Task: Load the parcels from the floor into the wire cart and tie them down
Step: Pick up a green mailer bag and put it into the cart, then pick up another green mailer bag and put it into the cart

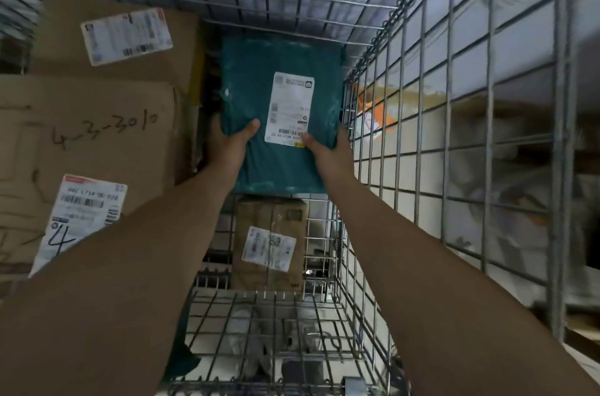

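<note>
Here left hand [227,144], right hand [328,150] grip one teal parcel [250,77]; three boxes [113,71] [97,136] [271,223] in cart [406,103].

Both hands, left hand [227,145] and right hand [331,152], grip the teal poly-mailer parcel [256,97] inside the wire cart [406,123], against its right wall, beside stacked cardboard boxes [97,129].

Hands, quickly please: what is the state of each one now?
Left hand: holding the near left edge of the teal plastic parcel bag with a white label.
Right hand: holding the same bag's near right edge.
</note>
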